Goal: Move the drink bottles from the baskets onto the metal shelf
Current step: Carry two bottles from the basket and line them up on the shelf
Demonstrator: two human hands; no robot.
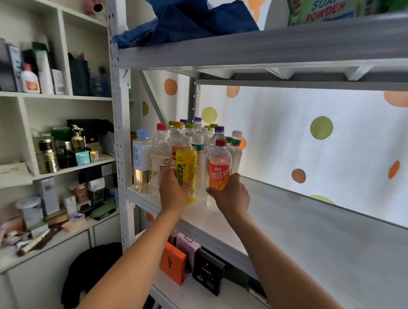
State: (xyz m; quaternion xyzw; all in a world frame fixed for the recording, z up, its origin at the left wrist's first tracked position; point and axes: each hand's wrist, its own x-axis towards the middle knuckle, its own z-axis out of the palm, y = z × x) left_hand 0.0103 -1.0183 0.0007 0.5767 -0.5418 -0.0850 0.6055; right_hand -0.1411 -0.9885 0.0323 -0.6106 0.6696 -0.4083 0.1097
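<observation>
Both forearms run off the bottom edge. The left hand (173, 192) covers the lower part of the yellow bottle (187, 168); the right hand (231, 195) hides the base of the orange-labelled bottle (219, 170). Behind them, toward 12 o'clock, the back-row bottles (197, 129) show only caps. At 1 o'clock the soap powder bag (327, 6) is cut by the top edge. At 9 o'clock, the boxes and jars (48, 148) are too blurred to read.

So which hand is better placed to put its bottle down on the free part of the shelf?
Right. The right hand holds the orange-label bottle beside the bare stretch of shelf; the left hand with the yellow bottle is against the cluster.
</observation>
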